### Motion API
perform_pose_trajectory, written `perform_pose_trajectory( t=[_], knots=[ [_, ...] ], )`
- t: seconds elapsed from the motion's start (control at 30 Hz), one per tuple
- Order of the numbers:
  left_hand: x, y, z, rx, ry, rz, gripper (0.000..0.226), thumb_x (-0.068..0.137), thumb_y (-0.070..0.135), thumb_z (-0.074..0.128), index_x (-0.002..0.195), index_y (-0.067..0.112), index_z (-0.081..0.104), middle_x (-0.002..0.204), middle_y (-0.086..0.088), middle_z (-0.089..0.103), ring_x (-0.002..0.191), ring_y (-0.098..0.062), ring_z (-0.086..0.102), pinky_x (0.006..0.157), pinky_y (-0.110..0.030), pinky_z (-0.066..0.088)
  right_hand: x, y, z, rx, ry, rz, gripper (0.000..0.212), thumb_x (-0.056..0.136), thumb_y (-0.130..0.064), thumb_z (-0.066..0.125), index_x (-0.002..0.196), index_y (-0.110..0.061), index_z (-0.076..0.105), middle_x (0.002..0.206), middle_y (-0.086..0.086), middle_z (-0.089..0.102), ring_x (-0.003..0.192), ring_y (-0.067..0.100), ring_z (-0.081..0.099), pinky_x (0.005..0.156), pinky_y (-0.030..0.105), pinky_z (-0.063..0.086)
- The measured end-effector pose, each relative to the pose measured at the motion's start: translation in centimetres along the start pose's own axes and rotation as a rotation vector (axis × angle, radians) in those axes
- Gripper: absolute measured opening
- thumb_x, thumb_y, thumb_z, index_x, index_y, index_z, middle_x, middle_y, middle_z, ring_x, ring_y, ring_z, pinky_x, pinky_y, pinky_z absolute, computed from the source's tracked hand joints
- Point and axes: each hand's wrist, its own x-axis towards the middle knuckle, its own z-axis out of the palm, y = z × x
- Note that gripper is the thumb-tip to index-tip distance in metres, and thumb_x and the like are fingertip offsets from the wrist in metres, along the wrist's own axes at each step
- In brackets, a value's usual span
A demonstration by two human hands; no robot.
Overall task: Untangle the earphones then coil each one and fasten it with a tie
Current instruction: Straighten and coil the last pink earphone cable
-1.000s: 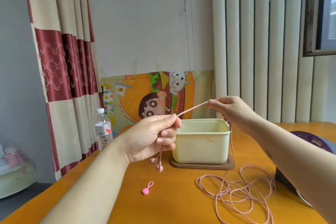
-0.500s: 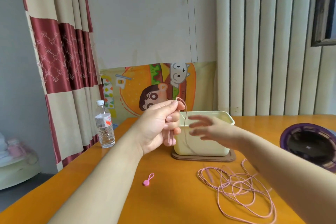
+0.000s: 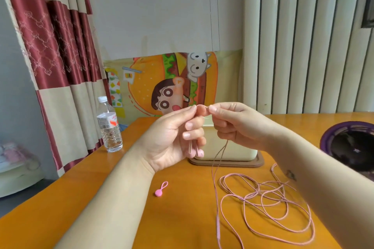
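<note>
My left hand (image 3: 178,137) is raised over the table and pinches the pink earphone cord, whose two earbuds (image 3: 197,152) hang below its fingers. My right hand (image 3: 234,125) meets it fingertip to fingertip and pinches the same cord right beside it. From the hands the cord drops to the table and spreads into a loose pink tangle (image 3: 269,206) at the right. A pink tie (image 3: 160,189) with a round end and a small loop lies on the table below my left wrist.
A cream plastic bin (image 3: 228,147) on a brown lid stands behind my hands. A water bottle (image 3: 109,127) is at the table's left edge. A dark purple round object (image 3: 348,143) sits at the right. Curtain and wall lie beyond.
My right hand, earlier stretched out pulling the cord taut, let go, came back in and now pinches the cord next to my left fingertips. The earbuds stay in my left hand.
</note>
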Motion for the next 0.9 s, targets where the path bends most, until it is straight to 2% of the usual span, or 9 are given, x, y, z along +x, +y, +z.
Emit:
perform_pose_trajectory(
  t=[0.1, 0.17, 0.3, 0.43, 0.5, 0.57, 0.67, 0.8, 0.9],
  knots=[
    [1.3, -2.1, -0.7, -0.145, 0.046, 0.093, 0.014, 0.087, 0.028, 0.044, 0.080, 0.019, 0.052, 0.055, 0.009, 0.045, 0.058, -0.008, 0.052, 0.049, -0.019, 0.047, 0.6, 2.9, -0.3, 0.005, 0.098, 0.028, 0.020, 0.082, -0.030, 0.055, 0.082, -0.016, 0.070, 0.058, -0.001, 0.031, 0.052, 0.008, 0.021, 0.048, 0.020, 0.017],
    [2.2, -3.6, -1.4, -0.217, 0.109, 0.138, 0.019, 0.093, 0.026, 0.041, 0.081, 0.019, 0.053, 0.061, 0.009, 0.054, 0.063, -0.007, 0.061, 0.059, -0.019, 0.049, 0.9, 4.6, -0.3, -0.061, 0.141, 0.061, 0.023, 0.089, -0.026, 0.055, 0.072, -0.018, 0.070, 0.060, 0.002, 0.029, 0.050, 0.007, 0.022, 0.047, 0.020, 0.017],
    [3.9, -5.9, -3.2, -0.381, 0.300, 0.189, 0.024, 0.099, 0.024, 0.038, 0.084, 0.020, 0.057, 0.070, 0.007, 0.068, 0.070, -0.009, 0.070, 0.062, -0.020, 0.047, 1.5, 7.4, -0.5, -0.430, 0.204, 0.174, 0.035, 0.095, -0.028, 0.054, 0.063, -0.014, 0.056, 0.055, 0.003, 0.038, 0.047, 0.011, 0.028, 0.046, 0.021, 0.025],
    [4.9, -7.6, -5.3, -0.474, 0.396, 0.264, 0.026, 0.101, 0.023, 0.036, 0.091, 0.015, 0.059, 0.085, 0.000, 0.074, 0.082, -0.013, 0.071, 0.081, -0.030, 0.055, 1.7, 8.8, -0.1, -0.722, 0.105, 0.254, 0.035, 0.095, -0.028, 0.054, 0.065, -0.022, 0.070, 0.050, -0.007, 0.043, 0.040, 0.004, 0.034, 0.044, 0.012, 0.029],
    [5.2, -8.6, -6.3, -0.474, 0.429, 0.272, 0.027, 0.101, 0.023, 0.035, 0.092, 0.014, 0.059, 0.088, -0.002, 0.074, 0.086, -0.014, 0.071, 0.082, -0.032, 0.053, 1.8, 9.1, 0.3, -0.837, 0.057, 0.259, 0.040, 0.095, -0.026, 0.054, 0.057, -0.031, 0.067, 0.050, -0.009, 0.047, 0.039, 0.002, 0.039, 0.045, 0.011, 0.032],
    [5.5, -9.4, -7.0, -0.444, 0.465, 0.264, 0.027, 0.101, 0.023, 0.034, 0.093, 0.013, 0.059, 0.090, -0.004, 0.074, 0.087, -0.016, 0.071, 0.083, -0.033, 0.051, 2.0, 9.5, 0.7, -0.903, 0.012, 0.298, 0.026, 0.095, -0.026, 0.052, 0.080, -0.028, 0.072, 0.056, -0.008, 0.051, 0.044, 0.002, 0.043, 0.046, 0.010, 0.035],
    [5.7, -10.4, -7.8, -0.360, 0.532, 0.241, 0.028, 0.102, 0.023, 0.035, 0.094, 0.010, 0.058, 0.091, -0.008, 0.074, 0.089, -0.018, 0.071, 0.084, -0.034, 0.051, 2.2, 9.7, 1.1, -0.991, -0.055, 0.359, 0.024, 0.096, -0.026, 0.051, 0.100, -0.020, 0.073, 0.059, -0.008, 0.051, 0.050, 0.005, 0.045, 0.048, 0.012, 0.035],
    [5.5, -10.8, -8.3, -0.271, 0.590, 0.196, 0.027, 0.101, 0.025, 0.038, 0.092, 0.007, 0.057, 0.093, -0.011, 0.073, 0.092, -0.021, 0.071, 0.091, -0.037, 0.049, 1.8, 8.7, 1.2, -1.056, -0.142, 0.420, 0.023, 0.095, -0.030, 0.052, 0.105, -0.023, 0.071, 0.065, -0.008, 0.057, 0.057, 0.005, 0.050, 0.059, 0.019, 0.042],
    [5.2, -10.7, -8.0, -0.182, 0.580, 0.182, 0.026, 0.101, 0.022, 0.039, 0.091, 0.006, 0.057, 0.090, -0.011, 0.074, 0.087, -0.021, 0.071, 0.082, -0.033, 0.055, 1.5, 7.7, 1.0, -1.066, -0.135, 0.398, 0.022, 0.095, -0.031, 0.052, 0.102, -0.024, 0.071, 0.071, -0.004, 0.062, 0.058, 0.005, 0.052, 0.056, 0.019, 0.041]
  ],
)
